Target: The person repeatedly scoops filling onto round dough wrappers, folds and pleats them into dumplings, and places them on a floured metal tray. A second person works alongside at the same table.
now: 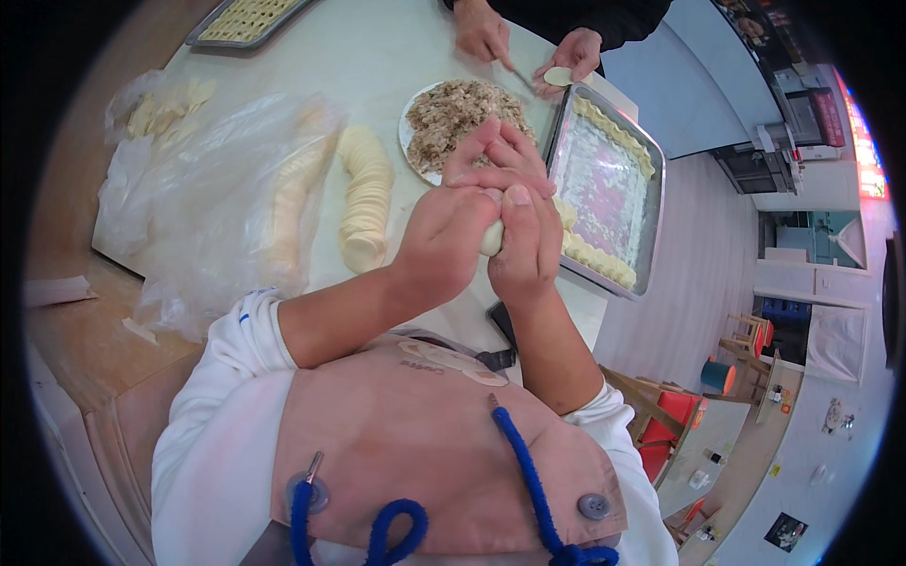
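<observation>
Both my hands meet around a small pale dumpling (492, 239), of which only the lower end shows below the thumbs. My left hand (446, 226) curls in from the left, and my right hand (527, 240) presses against it from the right, thumbs side by side. Just beyond my fingers lies a white plate (408, 145) heaped with minced filling (460, 106), partly hidden by my hands. Right of my right hand is a metal tray (655, 233) dusted with flour, with rows of finished dumplings (601, 263) along its edges. A stack of round dough wrappers (366, 205) lies left of my left hand.
Under a clear plastic bag (205, 191) at left sit more wrappers (297, 184). Another tray of dumplings (248, 21) stands at the far left. Across the table (354, 64), a co-worker's hands (573, 56) hold a wrapper and a thin tool. A dark object (501, 322) lies near the front edge.
</observation>
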A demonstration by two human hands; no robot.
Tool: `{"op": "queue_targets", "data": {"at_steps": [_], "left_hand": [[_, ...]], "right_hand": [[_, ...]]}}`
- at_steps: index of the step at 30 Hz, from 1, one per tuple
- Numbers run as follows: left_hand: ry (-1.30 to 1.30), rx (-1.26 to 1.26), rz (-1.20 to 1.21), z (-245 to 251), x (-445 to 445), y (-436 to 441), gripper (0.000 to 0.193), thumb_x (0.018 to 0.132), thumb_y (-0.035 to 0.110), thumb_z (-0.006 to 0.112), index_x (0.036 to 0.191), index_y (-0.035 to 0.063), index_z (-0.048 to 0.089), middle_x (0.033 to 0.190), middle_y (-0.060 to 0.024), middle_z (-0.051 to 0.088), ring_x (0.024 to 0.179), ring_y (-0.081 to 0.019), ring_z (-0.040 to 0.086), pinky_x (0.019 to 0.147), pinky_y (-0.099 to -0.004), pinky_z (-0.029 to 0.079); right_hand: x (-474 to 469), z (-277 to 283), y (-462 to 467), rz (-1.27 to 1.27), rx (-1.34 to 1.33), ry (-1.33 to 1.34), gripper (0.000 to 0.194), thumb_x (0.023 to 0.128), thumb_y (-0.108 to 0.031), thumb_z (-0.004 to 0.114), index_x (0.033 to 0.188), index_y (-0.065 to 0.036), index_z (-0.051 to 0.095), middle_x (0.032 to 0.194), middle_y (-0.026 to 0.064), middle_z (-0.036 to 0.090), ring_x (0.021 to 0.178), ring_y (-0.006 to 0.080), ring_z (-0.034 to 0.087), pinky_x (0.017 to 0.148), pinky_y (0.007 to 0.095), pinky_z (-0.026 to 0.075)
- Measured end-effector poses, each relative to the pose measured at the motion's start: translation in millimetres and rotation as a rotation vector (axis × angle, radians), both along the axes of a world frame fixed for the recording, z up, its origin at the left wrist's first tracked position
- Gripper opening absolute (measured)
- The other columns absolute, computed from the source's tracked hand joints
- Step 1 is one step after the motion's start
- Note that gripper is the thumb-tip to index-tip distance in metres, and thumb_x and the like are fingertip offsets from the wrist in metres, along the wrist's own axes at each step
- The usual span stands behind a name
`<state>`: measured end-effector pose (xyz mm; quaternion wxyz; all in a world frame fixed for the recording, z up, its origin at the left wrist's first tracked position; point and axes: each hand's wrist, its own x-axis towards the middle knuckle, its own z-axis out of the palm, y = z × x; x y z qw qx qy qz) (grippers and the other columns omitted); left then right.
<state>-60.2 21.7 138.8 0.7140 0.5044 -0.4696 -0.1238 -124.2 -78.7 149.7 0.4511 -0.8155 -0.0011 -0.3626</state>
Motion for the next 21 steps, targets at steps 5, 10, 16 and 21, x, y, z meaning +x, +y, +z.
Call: {"op": "queue_targets", "data": {"at_steps": [5, 10, 16, 21], "left_hand": [[-0.167, -0.012, 0.203, -17.8, -3.5, -6.9, 0.030, 0.097, 0.015, 0.039, 0.089, -0.0079, 0.056, 0.106, -0.0245, 0.063, 0.132, -0.0414, 0.037, 0.113, -0.0477, 0.023], [0.277, -0.058, -0.098, -25.8, 3.4, -13.2, 0.054, 0.100, 0.042, 0.029, 0.109, -0.0032, 0.057, 0.115, -0.0212, 0.060, 0.129, -0.0355, 0.040, 0.111, -0.0473, 0.025], [-0.443, 0.152, 0.065, -35.7, 28.8, -10.5, 0.065, 0.094, 0.060, 0.034, 0.128, 0.0080, 0.052, 0.134, -0.0161, 0.048, 0.135, -0.0345, 0.030, 0.113, -0.0518, 0.014], [-1.003, 0.574, 0.373, -36.6, 37.4, -4.8, 0.066, 0.094, 0.062, 0.028, 0.126, 0.0129, 0.057, 0.134, -0.0153, 0.048, 0.136, -0.0375, 0.029, 0.113, -0.0575, 0.010]], "right_hand": [[7.6, -8.8, -0.7, -0.018, -0.020, -0.108, 0.037, 0.090, -0.016, 0.036, 0.091, 0.003, 0.069, 0.114, 0.0244, 0.061, 0.121, 0.0450, 0.046, 0.103, 0.0486, 0.035], [0.1, -15.1, -0.5, 0.118, 0.154, 0.098, 0.038, 0.096, -0.030, 0.039, 0.108, 0.000, 0.060, 0.115, 0.0193, 0.059, 0.117, 0.0357, 0.050, 0.100, 0.0448, 0.038], [-13.9, -25.8, -0.5, 0.233, 0.979, 0.146, 0.051, 0.101, -0.045, 0.037, 0.126, -0.001, 0.048, 0.121, 0.0090, 0.051, 0.111, 0.0193, 0.050, 0.092, 0.0315, 0.040], [-19.0, -34.8, -4.0, 0.147, 1.591, -0.064, 0.037, 0.102, -0.036, 0.037, 0.106, -0.004, 0.055, 0.101, 0.0072, 0.059, 0.097, 0.0184, 0.054, 0.083, 0.0324, 0.043]]}}
